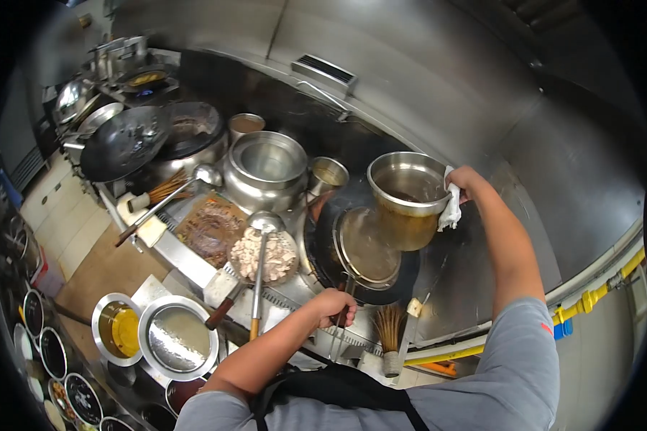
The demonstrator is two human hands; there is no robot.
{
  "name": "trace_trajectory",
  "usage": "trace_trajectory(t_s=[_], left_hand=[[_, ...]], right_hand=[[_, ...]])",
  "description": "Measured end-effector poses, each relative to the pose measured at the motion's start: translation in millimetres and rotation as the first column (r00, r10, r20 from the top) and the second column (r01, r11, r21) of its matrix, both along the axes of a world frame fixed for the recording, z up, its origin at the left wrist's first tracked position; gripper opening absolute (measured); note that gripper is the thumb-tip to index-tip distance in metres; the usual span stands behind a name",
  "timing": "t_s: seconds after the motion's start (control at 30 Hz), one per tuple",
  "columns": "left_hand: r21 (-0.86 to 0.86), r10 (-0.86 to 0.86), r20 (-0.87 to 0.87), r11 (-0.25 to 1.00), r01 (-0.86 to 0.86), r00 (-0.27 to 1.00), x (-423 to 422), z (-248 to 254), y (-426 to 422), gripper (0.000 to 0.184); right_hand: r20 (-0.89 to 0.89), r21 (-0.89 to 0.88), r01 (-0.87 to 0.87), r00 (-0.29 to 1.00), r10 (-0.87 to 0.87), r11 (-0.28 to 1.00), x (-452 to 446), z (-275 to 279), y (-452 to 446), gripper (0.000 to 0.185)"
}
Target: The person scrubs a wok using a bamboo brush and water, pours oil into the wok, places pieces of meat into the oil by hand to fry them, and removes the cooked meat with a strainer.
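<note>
My left hand (334, 307) is closed around the handle of a round, metal-rimmed strainer (369, 248), which lies over the dark wok (320, 248) on the stove. With a white cloth (450, 208) between, my right hand (466, 183) grips the rim of a deep metal pot (410, 224). The pot is raised above the wok's far right side and its outside is stained brown. Some dark liquid shows inside it. Haze over the strainer blurs what is in it. A bamboo brush (389, 337) stands just right of my left hand.
Left of the wok are a skimmer of pale meat pieces (264, 257), a ladle (259, 287) across it, and a large steel pot (266, 169). Farther left stands a tilted wok (126, 144). Bowls of yellow oil (120, 329) and cloudy liquid (178, 337) sit at the lower left.
</note>
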State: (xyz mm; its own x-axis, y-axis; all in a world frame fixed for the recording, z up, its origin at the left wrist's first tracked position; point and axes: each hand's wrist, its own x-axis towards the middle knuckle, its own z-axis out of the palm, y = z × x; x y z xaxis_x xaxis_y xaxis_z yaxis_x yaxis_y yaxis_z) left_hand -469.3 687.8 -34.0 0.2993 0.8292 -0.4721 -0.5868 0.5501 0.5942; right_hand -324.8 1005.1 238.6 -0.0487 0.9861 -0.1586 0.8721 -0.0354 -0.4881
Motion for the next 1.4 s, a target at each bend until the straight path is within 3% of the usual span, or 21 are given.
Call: trace_trajectory(t_s=[0.2, 0.4, 0.6, 0.67, 0.87, 1.0, 1.07, 1.1, 1.13, 1.2, 1.23, 1.27, 1.33, 1.4], left_hand=[[0.024, -0.111, 0.167, 0.994, 0.108, 0.98, -1.4, -18.4, -24.0, 0.014], [0.073, -0.151, 0.212, 0.988, 0.139, 0.966, -23.5, -19.3, -48.4, 0.017], [0.067, -0.072, 0.212, 0.996, 0.06, 0.975, -49.6, -23.3, -67.1, 0.019], [0.064, -0.048, 0.221, 0.997, 0.034, 0.974, -54.6, -29.3, -67.7, 0.019], [0.02, 0.058, 0.247, 0.998, -0.065, 0.967, -76.7, -26.0, -83.2, 0.017], [0.039, 0.048, 0.265, 0.997, -0.06, 0.963, -85.2, -38.8, -88.7, 0.019], [0.04, 0.023, 0.28, 0.999, -0.036, 0.96, -84.6, -45.6, -89.1, 0.018], [0.05, 0.039, 0.252, 0.997, -0.053, 0.967, -85.2, -46.8, -89.6, 0.018], [0.063, 0.055, 0.222, 0.996, -0.07, 0.974, -85.0, -47.3, -90.8, 0.017], [0.077, 0.06, 0.202, 0.994, -0.077, 0.978, -90.3, -37.5, -100.4, 0.017], [0.069, 0.064, 0.161, 0.995, -0.076, 0.985, -100.4, -19.5, -111.6, 0.012], [0.06, 0.068, 0.12, 0.995, -0.076, 0.991, -108.6, -10.2, -120.3, 0.025], [0.115, 0.129, 0.025, 0.985, -0.131, 0.991, -123.7, -17.9, -130.1, 0.021], [0.115, 0.258, 0.049, 0.958, -0.262, 0.965, -148.9, 13.5, -154.1, 0.032]], right_hand=[[-0.157, -0.017, -0.123, 0.98, 0.118, 0.992, -105.0, -18.7, -41.6, 0.023], [-0.404, 0.034, -0.36, 0.848, 0.342, 0.932, -230.5, -109.4, -92.5, 0.016], [-0.555, -0.146, -0.328, 0.808, 0.197, 0.933, -343.6, -215.8, -148.8, 0.012], [-0.647, -0.247, -0.298, 0.759, 0.073, 0.922, -371.9, -255.8, -166.5, 0.01], [-0.656, -0.324, -0.288, 0.755, 0.006, 0.901, -405.1, -318.5, -219.7, 0.011], [-0.621, -0.371, -0.191, 0.779, -0.09, 0.909, -394.7, -354.9, -216.2, 0.022], [-0.624, -0.502, -0.328, 0.778, -0.072, 0.8, -377.2, -329.0, -235.9, 0.029], [-0.525, -0.487, -0.342, 0.85, 0.043, 0.804, -367.1, -299.8, -252.3, 0.035], [-0.529, -0.484, -0.329, 0.848, 0.028, 0.811, -356.8, -273.2, -262.4, 0.035], [-0.497, -0.391, -0.48, 0.828, 0.259, 0.785, -334.9, -217.0, -273.6, 0.036], [-0.581, -0.332, -0.517, 0.771, 0.261, 0.789, -319.8, -181.0, -280.9, 0.037], [-0.659, -0.27, -0.548, 0.705, 0.262, 0.792, -301.4, -142.8, -286.1, 0.038], [-0.768, -0.145, -0.616, 0.564, 0.304, 0.775, -259.4, -72.9, -292.9, 0.037], [-0.821, -0.018, -0.593, 0.468, 0.327, 0.805, -214.6, -19.8, -302.3, 0.034]])
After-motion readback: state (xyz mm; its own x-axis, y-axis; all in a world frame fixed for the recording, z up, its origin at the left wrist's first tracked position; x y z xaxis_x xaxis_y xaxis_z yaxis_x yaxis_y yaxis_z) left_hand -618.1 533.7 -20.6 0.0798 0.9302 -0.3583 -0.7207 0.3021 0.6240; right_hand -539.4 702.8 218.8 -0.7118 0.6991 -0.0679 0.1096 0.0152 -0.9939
